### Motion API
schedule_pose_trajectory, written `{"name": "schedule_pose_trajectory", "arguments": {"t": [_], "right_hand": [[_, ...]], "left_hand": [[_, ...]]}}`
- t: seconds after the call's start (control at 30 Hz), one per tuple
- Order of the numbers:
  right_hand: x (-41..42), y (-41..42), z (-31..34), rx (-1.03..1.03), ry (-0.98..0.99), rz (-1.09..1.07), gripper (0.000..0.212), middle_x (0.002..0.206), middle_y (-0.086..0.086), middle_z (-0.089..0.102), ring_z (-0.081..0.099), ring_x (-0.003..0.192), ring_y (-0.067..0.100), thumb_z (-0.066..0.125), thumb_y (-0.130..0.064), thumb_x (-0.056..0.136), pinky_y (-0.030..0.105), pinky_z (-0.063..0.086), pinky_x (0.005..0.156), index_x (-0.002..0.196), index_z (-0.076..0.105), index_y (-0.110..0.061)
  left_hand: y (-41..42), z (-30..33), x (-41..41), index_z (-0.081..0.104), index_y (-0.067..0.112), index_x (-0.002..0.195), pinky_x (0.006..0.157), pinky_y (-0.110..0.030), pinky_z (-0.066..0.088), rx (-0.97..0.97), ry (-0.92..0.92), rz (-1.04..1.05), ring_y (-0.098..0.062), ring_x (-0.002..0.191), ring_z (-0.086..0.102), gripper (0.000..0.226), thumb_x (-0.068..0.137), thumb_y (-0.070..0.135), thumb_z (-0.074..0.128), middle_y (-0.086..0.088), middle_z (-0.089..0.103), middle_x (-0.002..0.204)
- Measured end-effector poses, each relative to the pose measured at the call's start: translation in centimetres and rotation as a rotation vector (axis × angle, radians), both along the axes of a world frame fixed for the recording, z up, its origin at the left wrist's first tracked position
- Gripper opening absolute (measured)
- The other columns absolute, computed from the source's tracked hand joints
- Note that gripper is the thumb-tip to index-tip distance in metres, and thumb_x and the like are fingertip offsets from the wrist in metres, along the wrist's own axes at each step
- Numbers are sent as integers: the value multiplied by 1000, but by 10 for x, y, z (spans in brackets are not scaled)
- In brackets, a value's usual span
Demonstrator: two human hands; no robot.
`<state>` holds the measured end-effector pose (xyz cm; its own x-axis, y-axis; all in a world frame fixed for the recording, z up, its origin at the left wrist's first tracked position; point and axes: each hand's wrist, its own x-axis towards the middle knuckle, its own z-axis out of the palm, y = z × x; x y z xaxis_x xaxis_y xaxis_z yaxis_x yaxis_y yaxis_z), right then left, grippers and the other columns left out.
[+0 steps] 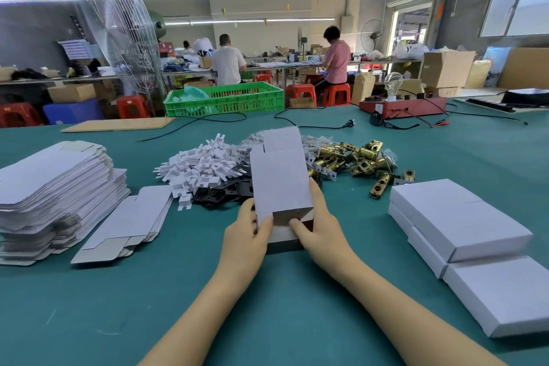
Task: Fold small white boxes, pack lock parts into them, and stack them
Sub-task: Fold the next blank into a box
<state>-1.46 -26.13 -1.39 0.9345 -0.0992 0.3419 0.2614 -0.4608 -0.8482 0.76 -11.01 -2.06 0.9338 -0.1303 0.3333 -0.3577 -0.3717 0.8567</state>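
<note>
Wide teal desk (297,291) under everything, running off every edge of the view. Tall stack of flat white box blanks (56,187) at far left, with a smaller fan of blanks (130,223) leaning just beside it. Finished white boxes (463,226) piled at right, one lying across two lower ones. Green plastic crate (225,98) beyond the far edge of the desk; red tester box with a clear bulb (401,104) at the back right, black cables trailing from it. Heap of brass latch bodies (359,160) right of centre, some in clear bags. Heap of white plastic pieces (202,166) left of centre, touching a lower spread of black plates (219,193). Half-folded white box (279,178) held upright at centre, in front of the heaps, top flap open and pointing away, bottom end toward the person. Left hand (246,235) gripping the box's lower left corner, thumb curled onto its front face. Right hand (320,226) clasping the lower right side, thumb pressing the bottom flap, fingers wrapped behind. Each grip pinching the box, not spread. Grey slab under the box's bottom end, possibly another flap or a blank; hard to tell.
</note>
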Motion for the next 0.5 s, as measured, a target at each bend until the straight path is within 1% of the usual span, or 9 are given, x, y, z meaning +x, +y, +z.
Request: {"name": "schedule_pose_trajectory", "arguments": {"t": [0.07, 0.1, 0.17, 0.2, 0.27, 0.33, 0.4, 0.47, 0.5], "right_hand": [[-2, 2, 1, -19, -12, 2, 80, 106, -3, 66, 61, 87, 13, 55, -10, 92, 19, 46, 75, 153, 7, -30], [-2, 3, 1, -42, -18, 1, 80, 100, 1, 67, 60, 78, 12, 55, -10, 92, 22, 46, 72, 153, 7, -29], [-3, 4, 0, -108, -30, 2, 81, 87, 8, 67, 53, 62, 9, 56, -10, 92, 21, 43, 61, 153, 6, -27], [-3, 5, -1, -137, -32, 6, 82, 83, 9, 66, 51, 59, 10, 56, -9, 91, 22, 40, 57, 153, 5, -26], [-4, 7, -1, -176, -41, 21, 83, 79, 9, 64, 51, 58, 13, 56, -10, 91, 25, 39, 55, 153, 3, -27], [-5, 10, -3, -187, -66, 29, 83, 77, 9, 64, 53, 60, 16, 55, -10, 91, 31, 43, 57, 153, 3, -28], [-6, 10, -4, -172, -80, 17, 83, 77, 9, 64, 55, 61, 19, 55, -10, 91, 33, 45, 59, 153, 4, -30], [-5, 10, -4, -153, -72, 15, 82, 73, 8, 63, 53, 58, 16, 55, -10, 91, 30, 44, 57, 152, 5, -33], [-4, 10, -3, -152, -68, 26, 83, 69, 4, 59, 49, 54, 11, 54, -9, 91, 27, 42, 54, 152, 3, -34]], "left_hand": [[-2, 1, -2, 50, 37, 102, 66, -6, 45, -81, 30, 7, 1, 81, 65, 24, 95, 17, 59, 23, 65, 98], [-3, 3, -2, 50, 37, 100, 64, -5, 45, -148, 60, 16, 4, 80, 65, 23, 94, 18, 61, 22, 64, 101], [-3, 5, -2, 51, 34, 106, 64, -6, 45, -287, 114, 47, 7, 78, 65, 22, 92, 27, 65, 14, 68, 102], [-2, 6, -2, 50, 31, 112, 65, -10, 47, -333, 127, 58, 3, 79, 66, 27, 91, 32, 66, 9, 72, 98], [-1, 8, -1, 47, 31, 123, 65, -17, 50, -363, 132, 56, -4, 75, 67, 39, 90, 38, 66, 5, 75, 89], [0, 8, -1, 49, 31, 122, 62, -17, 49, -369, 135, 50, -6, 72, 66, 39, 89, 38, 67, 4, 74, 86], [-1, 8, 0, 53, 32, 115, 68, -23, 51, -415, 152, 33, -14, 81, 69, 29, 89, 37, 67, 3, 75, 92], [-1, 9, 1, 57, 30, 110, 76, -28, 55, -469, 165, 16, -17, 94, 70, 22, 90, 34, 67, 3, 75, 103], [-1, 10, 1, 58, 28, 110, 81, -32, 56, -485, 177, 7, -17, 99, 70, 21, 91, 33, 66, 3, 74, 107]]}}
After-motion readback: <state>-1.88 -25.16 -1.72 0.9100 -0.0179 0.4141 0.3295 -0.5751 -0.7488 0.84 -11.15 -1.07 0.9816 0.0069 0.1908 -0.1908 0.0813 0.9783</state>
